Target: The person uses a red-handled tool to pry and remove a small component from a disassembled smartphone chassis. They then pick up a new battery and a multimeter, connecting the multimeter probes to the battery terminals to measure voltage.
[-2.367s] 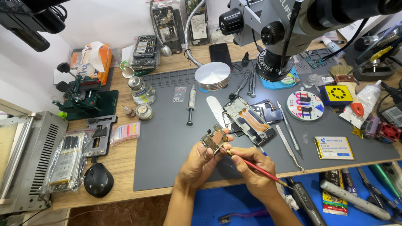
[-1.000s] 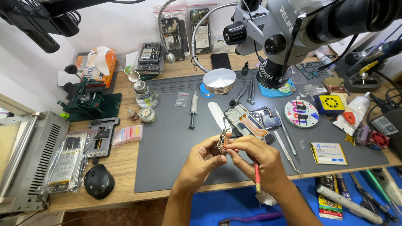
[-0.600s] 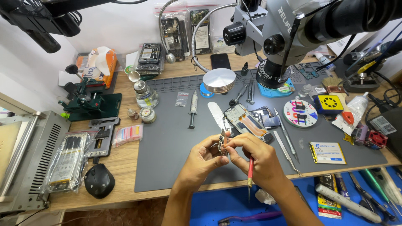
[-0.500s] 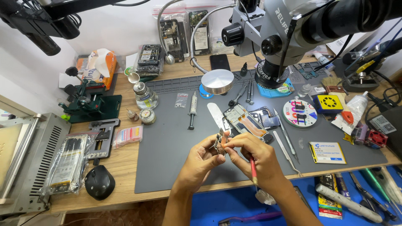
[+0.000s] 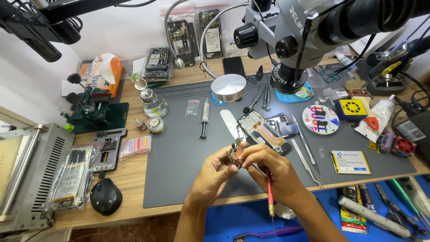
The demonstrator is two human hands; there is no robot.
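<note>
My left hand (image 5: pixel 214 172) and my right hand (image 5: pixel 268 169) meet over the front of a grey work mat (image 5: pixel 179 152). Together they pinch a small metal phone part (image 5: pixel 234 152) between thumbs and fingertips. A thin red-handled screwdriver (image 5: pixel 269 190) is also tucked in my right hand, its shaft pointing down toward me. Just beyond the hands lies an opened phone (image 5: pixel 262 132) with its insides showing, beside a white pry tool (image 5: pixel 229 123).
A microscope (image 5: pixel 309 31) hangs over the mat's far right. Tweezers (image 5: pixel 306 154), a syringe (image 5: pixel 204 117), a round metal weight (image 5: pixel 228 87), a screw tray (image 5: pixel 320 119) and a battery (image 5: pixel 350 162) lie on the mat. A mouse (image 5: pixel 105 196) and grey machine (image 5: pixel 27 179) sit left.
My right hand has turned the screwdriver from pointing out to the right to hanging down toward me. Both hands have come together on the small part and stay near the mat's front.
</note>
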